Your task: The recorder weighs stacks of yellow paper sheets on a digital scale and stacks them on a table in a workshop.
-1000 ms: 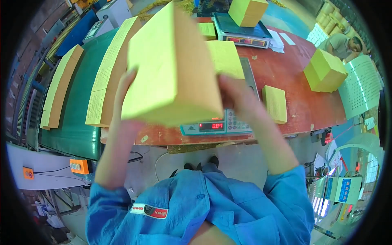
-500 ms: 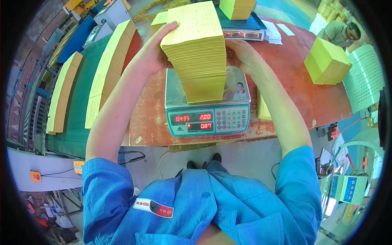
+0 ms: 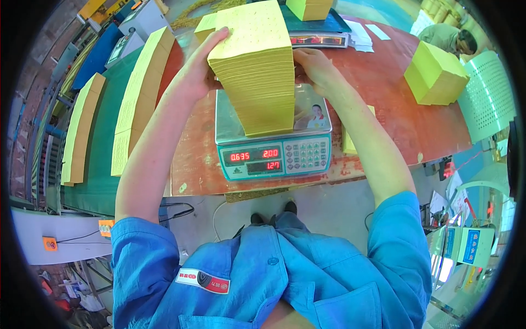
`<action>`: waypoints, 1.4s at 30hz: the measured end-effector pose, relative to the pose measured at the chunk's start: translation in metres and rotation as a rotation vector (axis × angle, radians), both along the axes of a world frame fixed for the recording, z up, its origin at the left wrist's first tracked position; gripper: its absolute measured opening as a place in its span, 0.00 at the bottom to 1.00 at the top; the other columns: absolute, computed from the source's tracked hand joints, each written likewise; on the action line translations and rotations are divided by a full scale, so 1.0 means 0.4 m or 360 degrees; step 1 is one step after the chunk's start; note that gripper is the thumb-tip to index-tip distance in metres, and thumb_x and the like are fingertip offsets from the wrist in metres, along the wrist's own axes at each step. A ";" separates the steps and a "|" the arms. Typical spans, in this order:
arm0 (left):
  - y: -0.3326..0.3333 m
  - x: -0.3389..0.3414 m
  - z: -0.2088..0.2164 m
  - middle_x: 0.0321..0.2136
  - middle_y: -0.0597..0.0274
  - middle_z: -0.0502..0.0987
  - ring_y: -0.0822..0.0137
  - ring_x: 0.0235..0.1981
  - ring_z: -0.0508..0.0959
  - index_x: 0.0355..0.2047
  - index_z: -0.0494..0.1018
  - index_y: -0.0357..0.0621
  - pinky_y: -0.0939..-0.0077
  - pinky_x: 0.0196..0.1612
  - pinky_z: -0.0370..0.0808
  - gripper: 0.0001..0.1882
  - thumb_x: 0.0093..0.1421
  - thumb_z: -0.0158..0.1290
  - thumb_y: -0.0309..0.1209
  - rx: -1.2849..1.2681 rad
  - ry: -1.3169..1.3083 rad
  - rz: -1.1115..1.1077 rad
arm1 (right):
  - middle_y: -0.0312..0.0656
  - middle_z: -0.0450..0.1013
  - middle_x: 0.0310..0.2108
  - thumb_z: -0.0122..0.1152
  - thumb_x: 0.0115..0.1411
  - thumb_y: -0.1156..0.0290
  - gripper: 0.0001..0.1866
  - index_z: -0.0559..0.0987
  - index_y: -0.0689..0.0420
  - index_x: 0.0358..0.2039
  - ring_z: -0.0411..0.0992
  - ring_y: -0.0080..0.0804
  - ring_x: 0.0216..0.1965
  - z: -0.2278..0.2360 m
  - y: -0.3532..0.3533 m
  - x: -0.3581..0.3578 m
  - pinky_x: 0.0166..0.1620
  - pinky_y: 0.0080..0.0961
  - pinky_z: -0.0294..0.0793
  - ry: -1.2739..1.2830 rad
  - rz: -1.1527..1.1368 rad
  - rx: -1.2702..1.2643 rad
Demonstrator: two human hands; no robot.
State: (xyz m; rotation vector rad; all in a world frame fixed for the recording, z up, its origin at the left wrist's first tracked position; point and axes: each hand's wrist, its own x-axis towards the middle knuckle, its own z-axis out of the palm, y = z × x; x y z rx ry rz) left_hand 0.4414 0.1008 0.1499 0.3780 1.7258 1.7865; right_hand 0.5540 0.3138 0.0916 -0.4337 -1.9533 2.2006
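A tall stack of yellow paper sheets (image 3: 255,77) stands on the metal pan of a teal electronic scale (image 3: 274,156), whose red digits are lit. My left hand (image 3: 201,68) grips the stack's left side, its thumb up along the top edge and fingertips curling behind. On the opposite side my right hand (image 3: 319,70) presses against the stack, its fingers bent and partly hidden at the back edge. The sheets at the top jut out a little past the lower ones.
A second scale (image 3: 318,39) bearing a yellow stack (image 3: 309,8) stands behind. Another yellow stack (image 3: 436,74) sits to the right on the red table (image 3: 383,118). Long rows of yellow sheets (image 3: 143,90) lie at left on a green surface. A person (image 3: 446,37) is at far right.
The digits on the near scale have changed to higher values. Both hands keep their hold on the stack; the whole view has shifted slightly.
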 end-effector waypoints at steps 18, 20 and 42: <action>0.049 0.056 -0.191 0.57 0.54 0.69 0.63 0.58 0.68 0.62 0.61 0.40 0.68 0.56 0.69 0.39 0.64 0.44 0.60 0.0460 -0.0243 0.0211 | 0.43 0.68 0.57 0.46 0.67 0.49 0.31 0.65 0.57 0.63 0.66 0.33 0.55 -0.076 -0.123 -0.036 0.57 0.27 0.63 0.0202 -0.0421 -0.0594; 0.041 0.064 -0.192 0.58 0.55 0.67 0.62 0.58 0.68 0.62 0.61 0.41 0.66 0.56 0.69 0.38 0.64 0.43 0.60 0.0468 -0.0225 0.0227 | 0.45 0.64 0.61 0.44 0.68 0.52 0.30 0.64 0.58 0.63 0.61 0.36 0.61 -0.130 -0.066 -0.051 0.63 0.28 0.57 0.0229 -0.0244 -0.0769; -0.678 0.352 -0.699 0.68 0.54 0.52 0.57 0.70 0.47 0.67 0.52 0.42 0.54 0.70 0.38 0.32 0.66 0.38 0.43 -0.2002 0.1660 0.0452 | 0.45 0.71 0.55 0.51 0.64 0.65 0.17 0.76 0.58 0.50 0.66 0.43 0.58 -0.541 0.434 0.721 0.60 0.38 0.63 -0.0539 -0.0939 0.2508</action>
